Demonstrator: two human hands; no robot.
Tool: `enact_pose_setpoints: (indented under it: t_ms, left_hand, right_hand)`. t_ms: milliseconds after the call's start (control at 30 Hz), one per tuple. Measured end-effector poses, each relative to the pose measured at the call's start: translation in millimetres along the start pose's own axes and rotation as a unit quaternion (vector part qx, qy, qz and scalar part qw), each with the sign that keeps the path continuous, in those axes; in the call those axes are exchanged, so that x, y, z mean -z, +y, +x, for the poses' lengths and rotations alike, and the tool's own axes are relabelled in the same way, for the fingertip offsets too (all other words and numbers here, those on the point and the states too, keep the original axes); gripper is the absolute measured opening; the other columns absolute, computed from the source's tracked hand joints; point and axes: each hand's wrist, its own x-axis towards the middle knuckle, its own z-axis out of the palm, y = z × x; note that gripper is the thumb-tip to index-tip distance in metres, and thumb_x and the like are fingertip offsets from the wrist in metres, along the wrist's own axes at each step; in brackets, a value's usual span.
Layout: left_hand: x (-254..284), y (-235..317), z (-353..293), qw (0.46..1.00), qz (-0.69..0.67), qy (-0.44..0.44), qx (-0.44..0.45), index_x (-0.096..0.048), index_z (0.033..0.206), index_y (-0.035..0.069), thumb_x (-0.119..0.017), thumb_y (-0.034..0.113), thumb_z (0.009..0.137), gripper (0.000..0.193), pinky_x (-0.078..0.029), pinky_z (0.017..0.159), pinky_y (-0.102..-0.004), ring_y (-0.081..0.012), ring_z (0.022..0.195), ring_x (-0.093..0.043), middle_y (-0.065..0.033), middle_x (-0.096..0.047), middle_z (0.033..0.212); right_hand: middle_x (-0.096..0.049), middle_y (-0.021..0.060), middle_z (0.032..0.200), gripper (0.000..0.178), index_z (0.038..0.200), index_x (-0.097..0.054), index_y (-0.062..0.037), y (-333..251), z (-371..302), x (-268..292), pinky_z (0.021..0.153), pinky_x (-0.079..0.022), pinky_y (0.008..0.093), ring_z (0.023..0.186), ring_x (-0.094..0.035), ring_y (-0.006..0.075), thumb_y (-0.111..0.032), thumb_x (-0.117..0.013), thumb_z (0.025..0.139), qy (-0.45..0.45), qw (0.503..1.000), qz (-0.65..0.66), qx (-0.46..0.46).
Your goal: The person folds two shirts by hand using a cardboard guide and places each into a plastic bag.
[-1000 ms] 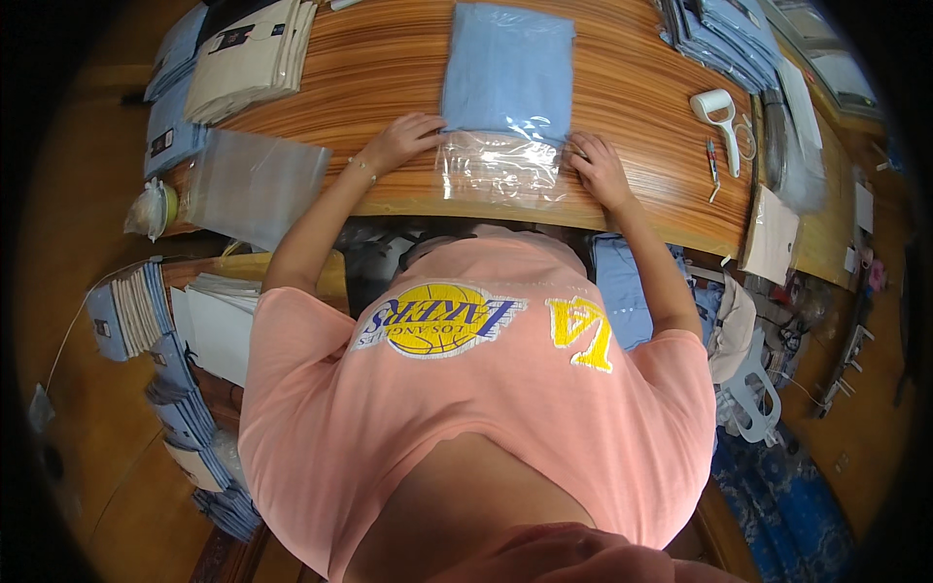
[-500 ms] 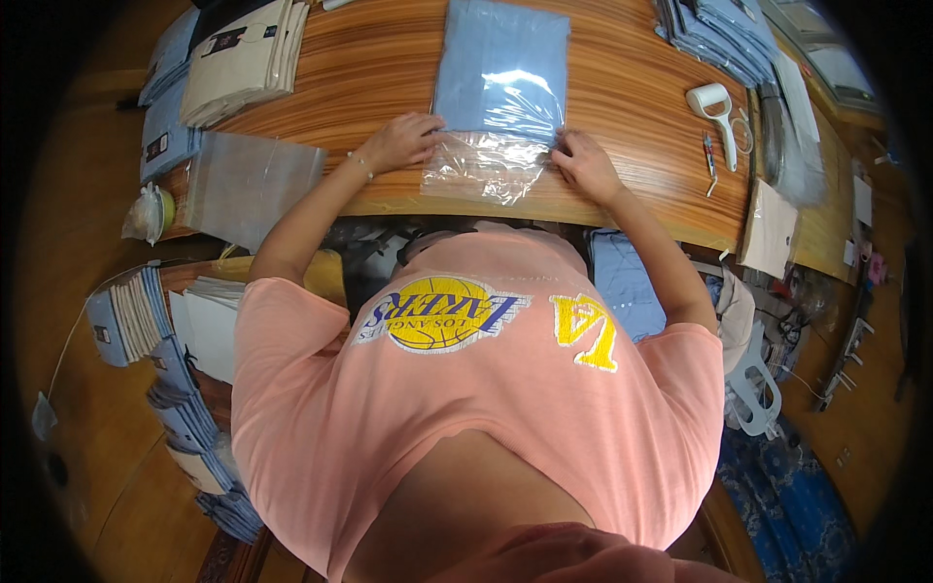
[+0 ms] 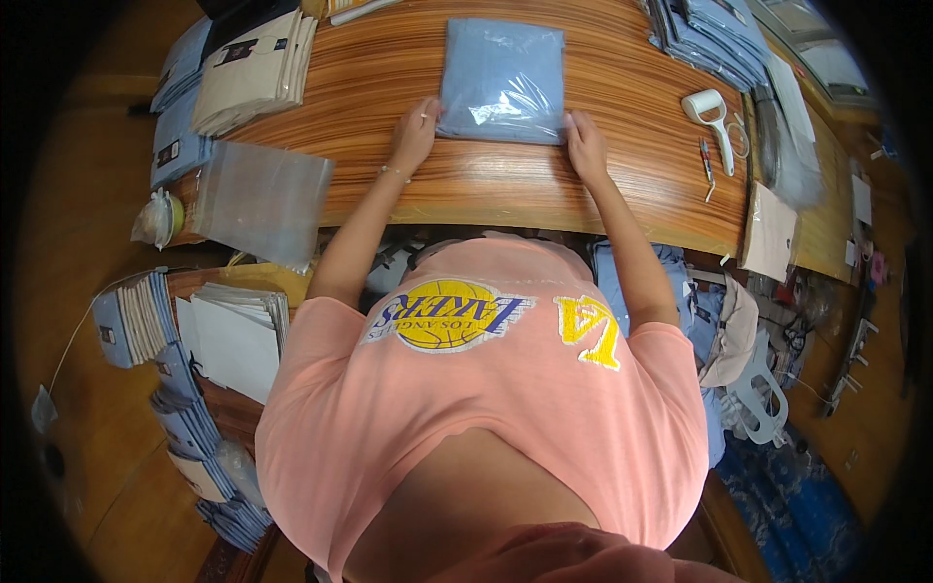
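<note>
A folded blue garment in a clear plastic bag (image 3: 503,78) lies flat on the wood-grain table (image 3: 369,107) before me. My left hand (image 3: 416,134) is at its near left corner, with the fingers closed around the edge. At the near right corner my right hand (image 3: 585,144) pinches the other edge, thumb toward the bag. The bag's loose clear flap does not show now; the near edge looks folded under. Left of my left forearm lies a flat sheaf of empty clear bags (image 3: 262,199).
Bagged beige garments (image 3: 258,78) and blue ones (image 3: 180,146) are stacked at the left. Another blue stack (image 3: 714,44) is at the far right. A white lint roller (image 3: 709,107) lies beside a slim pen-like tool (image 3: 708,160). White sheets (image 3: 238,335) sit on a lower surface at left.
The loose flap that hung toward me has gone from sight at the near edge. Both hands have shifted up to the package's sides, and the package sits slightly lower in view.
</note>
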Motion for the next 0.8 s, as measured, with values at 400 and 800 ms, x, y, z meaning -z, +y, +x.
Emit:
enact_pose_setpoints:
  t_ms: [400,800]
  left_hand:
    - [-23,10,13,0.99,0.084,0.113,0.024,-0.053,0.09,0.004,-0.038,0.028,0.095,0.028,-0.043,0.067,-0.0459,-0.0399,0.079,-0.057,-0.0195,-0.06,0.084]
    - [-22,5,27,0.989,0.113,0.059,0.069,-0.046,0.096,0.006,-0.052,0.017,0.088,0.015,-0.044,0.064,-0.0454,-0.0379,0.076,-0.059,-0.0184,-0.062,0.083]
  right_hand:
    - [-0.063,0.0179,0.101,0.038,0.109,-0.063,-0.0122,6,17,-22,0.081,-0.043,0.04,0.096,-0.058,0.0354,-0.039,-0.044,0.09,0.037,0.982,0.016,-0.182]
    - [-0.065,0.0169,0.083,0.026,0.091,-0.064,-0.0088,-22,28,-26,0.068,-0.047,0.0439,0.08,-0.062,0.0351,-0.03,-0.054,0.08,0.078,0.969,-0.135,-0.194]
